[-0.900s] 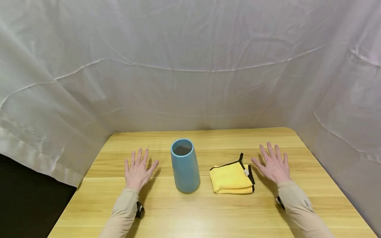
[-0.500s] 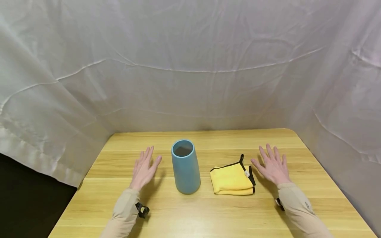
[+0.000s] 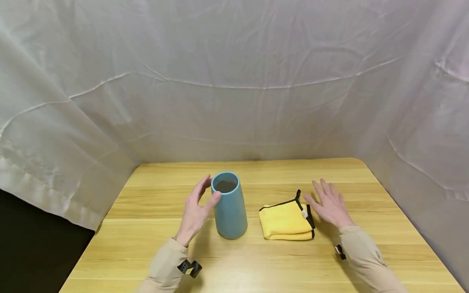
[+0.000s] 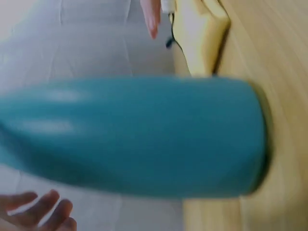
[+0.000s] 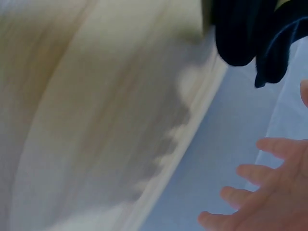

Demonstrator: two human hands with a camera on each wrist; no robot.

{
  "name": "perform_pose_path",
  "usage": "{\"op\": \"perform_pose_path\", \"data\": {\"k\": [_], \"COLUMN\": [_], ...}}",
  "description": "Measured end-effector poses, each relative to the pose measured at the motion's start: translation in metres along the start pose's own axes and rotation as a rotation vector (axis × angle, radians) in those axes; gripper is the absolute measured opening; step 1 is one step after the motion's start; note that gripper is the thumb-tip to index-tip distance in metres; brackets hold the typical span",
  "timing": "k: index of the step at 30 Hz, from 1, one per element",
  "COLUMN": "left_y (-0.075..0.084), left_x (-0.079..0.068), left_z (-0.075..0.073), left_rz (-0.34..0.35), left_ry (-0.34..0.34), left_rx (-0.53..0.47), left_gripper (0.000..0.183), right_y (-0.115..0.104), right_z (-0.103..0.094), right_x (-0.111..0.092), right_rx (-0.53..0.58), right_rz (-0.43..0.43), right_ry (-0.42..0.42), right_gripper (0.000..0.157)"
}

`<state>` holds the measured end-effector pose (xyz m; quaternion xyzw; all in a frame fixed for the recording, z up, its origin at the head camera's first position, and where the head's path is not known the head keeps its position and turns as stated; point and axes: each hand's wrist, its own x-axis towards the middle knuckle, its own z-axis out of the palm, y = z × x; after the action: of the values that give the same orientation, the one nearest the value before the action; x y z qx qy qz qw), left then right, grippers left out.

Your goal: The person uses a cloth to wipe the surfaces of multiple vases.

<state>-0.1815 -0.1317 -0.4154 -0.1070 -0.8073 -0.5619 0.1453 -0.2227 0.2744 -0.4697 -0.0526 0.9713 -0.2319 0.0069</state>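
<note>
A tall blue vase [image 3: 231, 215] with an open top stands upright on the wooden table. My left hand [image 3: 194, 211] is right at its left side near the rim, thumb overlapping the front and the other fingers reaching behind. In the left wrist view the curved fingers [image 4: 45, 211] show apart from the vase wall [image 4: 144, 134]. To the vase's right lies a folded yellow cloth [image 3: 286, 219] with black edging, a hanging loop and a white tag. Just right of the cloth, my right hand [image 3: 331, 207] hovers over the table with spread fingers, holding nothing.
A wooden table [image 3: 234, 266] carries both things. Pale grey fabric [image 3: 234, 114] hangs behind it and along both sides. Each wrist has a small black device, such as the left one [image 3: 189, 268]. A dark area [image 3: 36, 248] lies beyond the table's left edge.
My left hand has moved right, turned on its side and come up to the vase. The right hand has shifted slightly left, nearer the cloth. Vase and cloth have stayed in place.
</note>
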Motion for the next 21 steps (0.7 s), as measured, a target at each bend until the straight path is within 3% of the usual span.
{"op": "perform_pose_path", "data": {"k": [5, 10, 16, 21], "left_y": [0.020, 0.027, 0.027, 0.024], "left_x": [-0.001, 0.001, 0.004, 0.008], "left_z": [0.016, 0.025, 0.028, 0.022], "left_rz": [0.015, 0.042, 0.055, 0.083], "left_ry": [0.097, 0.169, 0.183, 0.151], "left_rx": [0.090, 0.139, 0.110, 0.043], "left_gripper": [0.086, 0.084, 0.075, 0.070], "right_y": [-0.011, -0.021, -0.033, -0.045], "right_z": [0.001, 0.003, 0.006, 0.012], "right_x": [-0.002, -0.003, -0.006, -0.008], "right_rx": [-0.021, -0.025, -0.028, -0.054], "right_rz": [-0.025, -0.048, -0.082, -0.161], "right_ry": [-0.002, -0.001, 0.001, 0.017], "right_gripper": [0.081, 0.081, 0.080, 0.076]}}
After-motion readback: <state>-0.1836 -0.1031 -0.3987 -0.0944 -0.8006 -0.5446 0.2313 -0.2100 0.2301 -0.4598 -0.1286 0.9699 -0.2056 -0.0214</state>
